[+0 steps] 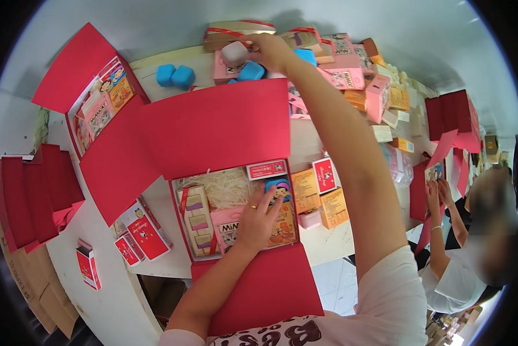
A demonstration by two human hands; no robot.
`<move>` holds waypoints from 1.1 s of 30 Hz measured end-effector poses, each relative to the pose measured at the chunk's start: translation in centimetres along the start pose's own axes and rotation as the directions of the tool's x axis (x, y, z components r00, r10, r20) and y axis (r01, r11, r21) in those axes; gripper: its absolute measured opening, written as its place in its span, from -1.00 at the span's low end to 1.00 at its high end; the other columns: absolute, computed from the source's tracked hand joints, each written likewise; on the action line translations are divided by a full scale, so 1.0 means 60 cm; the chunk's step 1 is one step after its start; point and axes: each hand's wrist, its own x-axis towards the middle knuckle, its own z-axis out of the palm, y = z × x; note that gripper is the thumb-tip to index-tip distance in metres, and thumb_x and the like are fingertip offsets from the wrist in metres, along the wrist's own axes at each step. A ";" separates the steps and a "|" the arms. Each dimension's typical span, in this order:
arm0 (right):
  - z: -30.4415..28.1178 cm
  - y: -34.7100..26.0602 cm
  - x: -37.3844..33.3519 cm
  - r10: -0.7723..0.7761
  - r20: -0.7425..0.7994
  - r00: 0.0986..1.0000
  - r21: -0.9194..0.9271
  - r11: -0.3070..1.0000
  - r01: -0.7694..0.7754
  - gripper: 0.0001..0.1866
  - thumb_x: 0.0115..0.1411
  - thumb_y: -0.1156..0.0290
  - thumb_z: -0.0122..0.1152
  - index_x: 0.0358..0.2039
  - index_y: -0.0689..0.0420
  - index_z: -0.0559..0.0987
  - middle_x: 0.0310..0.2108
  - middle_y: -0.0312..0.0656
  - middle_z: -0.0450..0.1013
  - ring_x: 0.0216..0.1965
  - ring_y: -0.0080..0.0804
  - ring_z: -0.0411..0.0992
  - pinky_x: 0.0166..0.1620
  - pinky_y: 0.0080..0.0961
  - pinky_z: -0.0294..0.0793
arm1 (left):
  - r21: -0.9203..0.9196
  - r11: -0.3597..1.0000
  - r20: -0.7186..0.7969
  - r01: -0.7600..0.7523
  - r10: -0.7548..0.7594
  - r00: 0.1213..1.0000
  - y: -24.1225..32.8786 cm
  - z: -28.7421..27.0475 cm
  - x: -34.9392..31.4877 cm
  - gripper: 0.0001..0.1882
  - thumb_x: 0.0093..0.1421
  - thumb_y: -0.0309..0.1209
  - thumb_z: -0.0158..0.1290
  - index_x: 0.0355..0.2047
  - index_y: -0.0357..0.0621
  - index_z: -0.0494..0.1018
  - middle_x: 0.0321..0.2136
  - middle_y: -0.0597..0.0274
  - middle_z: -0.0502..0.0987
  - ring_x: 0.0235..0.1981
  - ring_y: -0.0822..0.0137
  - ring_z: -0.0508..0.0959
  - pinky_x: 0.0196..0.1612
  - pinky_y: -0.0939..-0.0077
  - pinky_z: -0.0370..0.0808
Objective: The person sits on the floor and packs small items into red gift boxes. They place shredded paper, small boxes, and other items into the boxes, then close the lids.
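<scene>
My left hand lies with its fingers stretched over the contents of an open red gift box. Its fingertips touch a blue item with a cartoon face. Around it in the box are a pink packet, an orange packet, a red-and-white small box, pale shredded filler and a long tray with purple bands. Far back, my right hand reaches out, fingers apart, beside a pale grey cube; no firm hold on it shows. Blue cubes sit nearby.
Another filled red box stands open at the left, above stacked red boxes. Red card boxes lie on the table. Pink and orange packets pile up at the back right. A co-worker handles a red box at the right.
</scene>
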 end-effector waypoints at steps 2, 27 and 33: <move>0.022 -0.010 0.054 0.068 0.168 0.983 -0.119 0.992 -0.049 -0.43 -0.05 0.24 0.23 0.00 0.16 0.37 -0.17 -0.04 0.46 -0.14 -0.13 0.43 -0.10 -0.34 0.40 | -0.119 0.988 -0.040 0.100 -0.105 0.994 0.002 0.001 -0.003 -0.59 -0.02 -0.42 0.14 -0.12 -0.21 0.40 -0.05 0.06 0.32 -0.03 0.03 0.37 -0.06 0.25 0.40; -0.053 -0.173 -0.376 -0.167 0.155 0.974 0.259 0.958 0.123 -0.25 -0.27 0.83 0.12 0.03 0.04 0.31 -0.04 -0.16 0.26 -0.01 -0.21 0.30 -0.01 -0.44 0.37 | -0.865 0.305 0.157 0.399 -0.589 0.792 -0.036 -0.097 -0.023 -0.54 0.17 -0.28 0.01 0.01 -0.27 0.27 -0.27 0.21 0.43 -0.34 0.41 0.46 -0.26 0.47 0.43; -0.016 -0.231 -0.412 -0.109 0.356 0.928 0.454 0.888 -0.070 -0.07 -0.19 0.73 0.18 0.23 -0.10 0.11 0.04 0.01 0.10 0.08 -0.02 0.15 -0.01 -0.35 0.37 | -0.866 0.071 0.403 0.494 -0.487 0.775 0.000 -0.135 0.023 -0.51 0.22 -0.28 -0.03 0.07 -0.30 0.20 -0.25 0.20 0.42 -0.29 0.49 0.47 -0.22 0.57 0.46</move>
